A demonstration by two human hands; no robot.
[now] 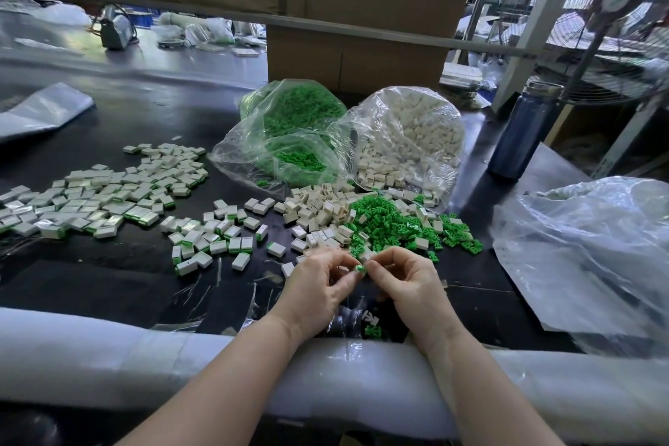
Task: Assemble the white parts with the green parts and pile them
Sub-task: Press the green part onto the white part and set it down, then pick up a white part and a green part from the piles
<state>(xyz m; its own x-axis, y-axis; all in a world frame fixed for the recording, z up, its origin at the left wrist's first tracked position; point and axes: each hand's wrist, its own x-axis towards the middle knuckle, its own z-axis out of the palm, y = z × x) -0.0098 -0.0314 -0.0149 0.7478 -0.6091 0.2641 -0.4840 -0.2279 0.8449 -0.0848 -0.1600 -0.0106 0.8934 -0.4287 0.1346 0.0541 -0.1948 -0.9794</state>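
On the far left of the black counter (pixel 119 275) there's a big spread of assembled white-and-green pieces (pixel 97 192), with a smaller scatter of them (pixel 213 239) a bit further right. Next over, dead centre near the front edge, the left hand (pixel 318 286) and right hand (pixel 405 282) meet fingertip to fingertip, each grip curled in a tight pinch on one small white part with a green part (pixel 359 267) showing at its end. Just behind the hands sit loose white parts (pixel 318 208), then a heap of loose green parts (pixel 391 221). Behind those, a clear bag of green parts (pixel 289 127) and beside it a bag of white parts (pixel 412 134). Far right, a dark blue bottle (pixel 521 130) and crumpled plastic sheeting (pixel 593 257).
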